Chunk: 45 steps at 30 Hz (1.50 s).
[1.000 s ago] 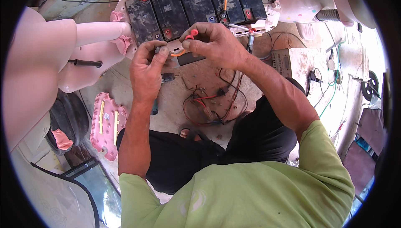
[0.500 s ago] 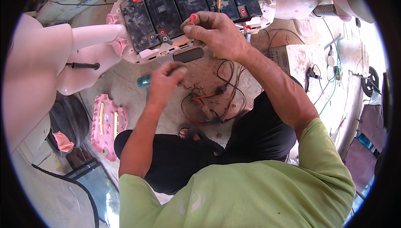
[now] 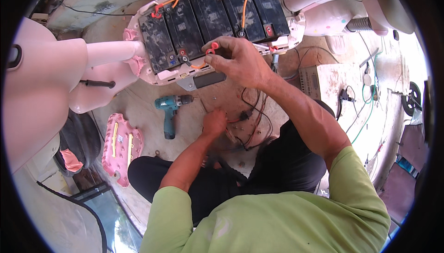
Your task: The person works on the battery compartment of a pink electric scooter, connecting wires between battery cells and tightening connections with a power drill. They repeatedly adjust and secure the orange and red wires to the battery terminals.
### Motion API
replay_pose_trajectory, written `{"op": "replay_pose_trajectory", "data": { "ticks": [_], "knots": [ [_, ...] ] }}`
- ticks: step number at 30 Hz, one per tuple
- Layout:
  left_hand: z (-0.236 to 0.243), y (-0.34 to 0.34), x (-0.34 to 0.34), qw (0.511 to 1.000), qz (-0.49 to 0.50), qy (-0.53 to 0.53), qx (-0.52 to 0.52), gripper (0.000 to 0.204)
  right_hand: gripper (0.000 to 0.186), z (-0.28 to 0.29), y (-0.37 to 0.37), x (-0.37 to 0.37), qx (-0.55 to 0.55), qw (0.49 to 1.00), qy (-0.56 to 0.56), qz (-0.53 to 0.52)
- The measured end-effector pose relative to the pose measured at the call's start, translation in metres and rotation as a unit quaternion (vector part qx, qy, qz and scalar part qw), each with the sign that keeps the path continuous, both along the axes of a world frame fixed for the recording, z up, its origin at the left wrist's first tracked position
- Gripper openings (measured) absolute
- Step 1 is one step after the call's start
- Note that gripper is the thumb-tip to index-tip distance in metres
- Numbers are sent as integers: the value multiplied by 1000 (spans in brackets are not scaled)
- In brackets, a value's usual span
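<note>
Between thumb and fingers, my right hand (image 3: 240,63) pinches the red-capped end of a short orange cable (image 3: 199,66). That cable's other end lies at a terminal on the near edge of a row of black batteries (image 3: 210,19). The batteries sit side by side in a pale pink plastic frame (image 3: 162,78). My left hand (image 3: 215,123) is down at the floor with its fingers bunched, close to small loose screws and a bundle of black and red wires (image 3: 252,128). Its fingertips are hidden. A teal cordless drill (image 3: 169,114) lies left of it.
A pink cover (image 3: 121,149) lies on the floor at left, near a black tyre (image 3: 81,135). Large pale pink body parts (image 3: 41,81) stand at left and upper right. A grey metal box (image 3: 310,81) and thin cables lie at right.
My left hand has dropped from near the battery frame to the floor by the wires, uncovering the drill. My right hand keeps the cable end. The view has shifted slightly.
</note>
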<state>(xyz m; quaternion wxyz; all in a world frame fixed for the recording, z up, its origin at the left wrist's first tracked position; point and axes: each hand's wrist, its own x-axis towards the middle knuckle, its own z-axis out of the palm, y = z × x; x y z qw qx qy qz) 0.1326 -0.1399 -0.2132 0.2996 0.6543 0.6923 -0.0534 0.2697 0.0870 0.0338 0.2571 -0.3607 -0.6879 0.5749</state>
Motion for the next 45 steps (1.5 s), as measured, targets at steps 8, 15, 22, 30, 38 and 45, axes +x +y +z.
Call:
{"op": "replay_pose_trajectory", "data": {
  "ticks": [8, 15, 22, 30, 38, 45],
  "knots": [
    [-4, -4, 4, 1000, 6, -3, 25, 16, 32, -1, 1, -6, 47, 999, 2, -7],
    [65, 23, -9, 995, 11, -99, 4, 20, 32, -3, 6, -22, 48, 998, -28, 0],
    [239, 77, -75, 956, 118, -219, 156, 20, 30, 6, 4, -38, 43, 999, -33, -4],
    [246, 112, -119, 853, 338, -289, 273, 16, 29, -2, 2, -46, 50, 998, -40, 6],
    [233, 124, -130, 884, 267, -207, 323, 16, 24, -8, 1, -54, 67, 997, -31, -3],
    [231, 127, -121, 887, 209, -160, 379, 14, 28, -18, 2, -56, 117, 991, -67, 18]
  ]
}}
